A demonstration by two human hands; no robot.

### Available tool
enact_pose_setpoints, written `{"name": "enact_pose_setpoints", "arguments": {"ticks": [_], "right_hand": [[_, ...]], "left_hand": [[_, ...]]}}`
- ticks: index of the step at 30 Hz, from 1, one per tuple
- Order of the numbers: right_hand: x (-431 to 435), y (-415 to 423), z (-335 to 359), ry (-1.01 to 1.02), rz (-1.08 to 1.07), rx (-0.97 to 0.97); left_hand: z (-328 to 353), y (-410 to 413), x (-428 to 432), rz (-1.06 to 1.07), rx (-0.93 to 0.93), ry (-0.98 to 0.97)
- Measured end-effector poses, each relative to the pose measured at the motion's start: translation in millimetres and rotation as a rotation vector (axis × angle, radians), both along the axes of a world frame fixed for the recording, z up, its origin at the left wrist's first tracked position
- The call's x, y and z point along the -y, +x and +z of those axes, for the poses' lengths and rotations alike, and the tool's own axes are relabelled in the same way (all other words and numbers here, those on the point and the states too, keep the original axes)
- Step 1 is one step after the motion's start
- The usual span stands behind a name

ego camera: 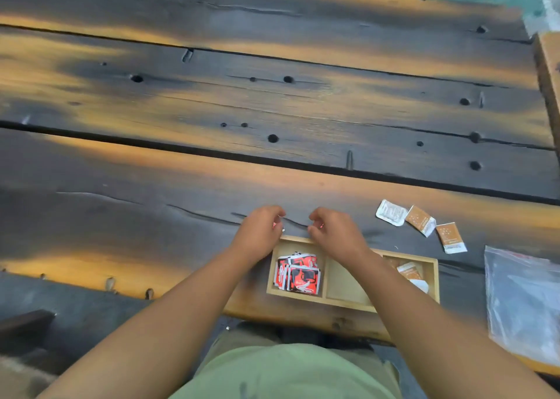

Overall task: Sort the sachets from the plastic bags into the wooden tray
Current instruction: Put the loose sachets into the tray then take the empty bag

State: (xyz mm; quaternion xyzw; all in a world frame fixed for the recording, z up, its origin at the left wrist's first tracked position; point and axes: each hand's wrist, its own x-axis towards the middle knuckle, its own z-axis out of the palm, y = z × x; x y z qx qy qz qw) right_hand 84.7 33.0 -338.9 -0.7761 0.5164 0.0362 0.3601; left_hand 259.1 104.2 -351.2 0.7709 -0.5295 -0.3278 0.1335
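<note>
The wooden tray lies at the table's near edge and has three compartments. Red-and-black sachets fill the left compartment, the middle one holds nothing, and orange-and-white sachets lie in the right one. My left hand and my right hand hover over the tray's far rim. Each pinches one end of something thin and nearly see-through with red marks, apparently a small plastic bag. One white sachet and two orange sachets lie loose on the table to the right.
A larger clear plastic bag lies at the right edge, close to the tray. The dark plank table stretches far ahead, with gaps between the boards. A second wooden surface abuts the table at the far right.
</note>
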Motion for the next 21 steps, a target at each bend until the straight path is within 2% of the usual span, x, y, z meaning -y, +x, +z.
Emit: {"name": "enact_pose_setpoints", "arguments": {"ticks": [4, 9, 16, 21], "right_hand": [[-3, 40, -15, 0.021, -0.010, -0.054], [-9, 74, -35, 0.015, -0.077, -0.101], [-14, 95, -52, 0.075, -0.167, -0.168], [-18, 99, -56, 0.115, -0.242, -0.161]], "left_hand": [[-13, 33, 4, 0.002, 0.026, 0.049], [-32, 55, 5, -0.095, 0.011, 0.087], [-53, 58, 11, -0.185, 0.055, 0.085], [-58, 57, 10, -0.134, 0.017, 0.102]]}}
